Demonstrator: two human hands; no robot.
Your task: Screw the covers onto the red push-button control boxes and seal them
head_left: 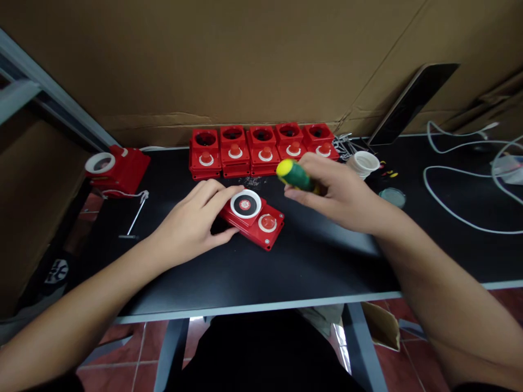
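Observation:
My left hand (200, 220) is closed round the left end of a red alarm unit (275, 224), which lies slanted on the black table. A round white-rimmed speaker and a red dome with a white ring sit on its face. My right hand (335, 190) grips a green and yellow screwdriver (296, 173), slightly blurred, to the upper right of the unit and apart from it. The handle's rounded end points left; its shaft is hidden. Behind them stands a row of several similar red housings (261, 155), their round openings dark.
Another red alarm unit (131, 169) with a cord stands at the left, beside a metal T-shaped tool (135, 218). White cups (365, 162), loose screws (346, 146), a round lid (392, 197) and a white cable (453, 220) lie at the right. A dark panel (412, 103) leans on the cardboard wall.

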